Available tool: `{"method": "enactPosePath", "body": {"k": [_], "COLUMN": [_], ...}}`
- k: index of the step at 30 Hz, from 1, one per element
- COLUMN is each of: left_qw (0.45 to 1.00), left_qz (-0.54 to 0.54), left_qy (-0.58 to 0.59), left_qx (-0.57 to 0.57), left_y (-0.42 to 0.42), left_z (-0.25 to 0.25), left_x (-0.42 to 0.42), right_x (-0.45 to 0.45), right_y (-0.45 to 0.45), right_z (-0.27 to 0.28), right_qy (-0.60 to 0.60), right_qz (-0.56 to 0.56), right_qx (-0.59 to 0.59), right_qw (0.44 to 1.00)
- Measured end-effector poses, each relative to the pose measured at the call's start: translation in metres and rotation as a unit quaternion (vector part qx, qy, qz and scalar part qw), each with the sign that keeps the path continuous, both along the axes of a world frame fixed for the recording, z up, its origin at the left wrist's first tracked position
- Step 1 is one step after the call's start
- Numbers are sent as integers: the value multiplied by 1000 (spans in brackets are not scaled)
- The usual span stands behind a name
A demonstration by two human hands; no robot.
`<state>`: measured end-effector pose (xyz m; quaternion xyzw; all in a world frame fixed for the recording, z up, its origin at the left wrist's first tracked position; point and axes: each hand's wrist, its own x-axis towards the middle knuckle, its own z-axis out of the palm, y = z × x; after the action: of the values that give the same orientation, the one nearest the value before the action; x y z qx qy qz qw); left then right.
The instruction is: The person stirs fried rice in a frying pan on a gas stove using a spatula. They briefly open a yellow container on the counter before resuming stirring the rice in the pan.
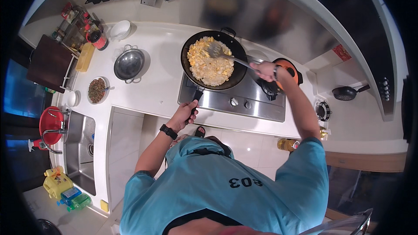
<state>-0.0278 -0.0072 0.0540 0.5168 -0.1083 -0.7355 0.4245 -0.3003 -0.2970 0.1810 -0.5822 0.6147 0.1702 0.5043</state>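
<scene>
A black wok (240, 68) sits over the left side of a steel gas stove (215, 99). Rice mixed with scrambled egg (209, 68) fills its middle. My left hand (184, 114) grips the wok's black handle (197, 96) at the near side. With my right hand (266, 70) I hold the long handle of a metal spatula (240, 61). Its slotted blade (214, 49) rests in the upper part of the rice and egg. Under my right forearm, an orange pan or pot (287, 67) is partly hidden on the stove's right side.
Left of the stove stand a metal bowl with two handles (129, 64), a plate of chopped food (97, 90), a white bowl (120, 30) and sauce bottles (97, 39). A sink (78, 150) lies far left. A small black frying pan (345, 93) and an oil bottle (286, 144) are at right.
</scene>
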Motion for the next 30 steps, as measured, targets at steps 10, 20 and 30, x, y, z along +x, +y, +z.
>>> {"method": "enactPosePath", "body": {"k": [10, 20, 30], "left_qw": [1000, 999, 999], "left_qz": [-12, -27, -31], "left_qy": [27, 28, 30], "left_qx": [-11, -20, -21], "left_y": [-1, -2, -4], "left_z": [7, 3, 0], "left_x": [4, 12, 14], "right_x": [-1, -31, 37], "right_y": [3, 11, 21], "right_z": [-54, 56, -47], "right_qy": [42, 177, -40], "right_qz": [-41, 23, -56], "right_qx": [198, 73, 215], "right_qw": [978, 981, 974]}}
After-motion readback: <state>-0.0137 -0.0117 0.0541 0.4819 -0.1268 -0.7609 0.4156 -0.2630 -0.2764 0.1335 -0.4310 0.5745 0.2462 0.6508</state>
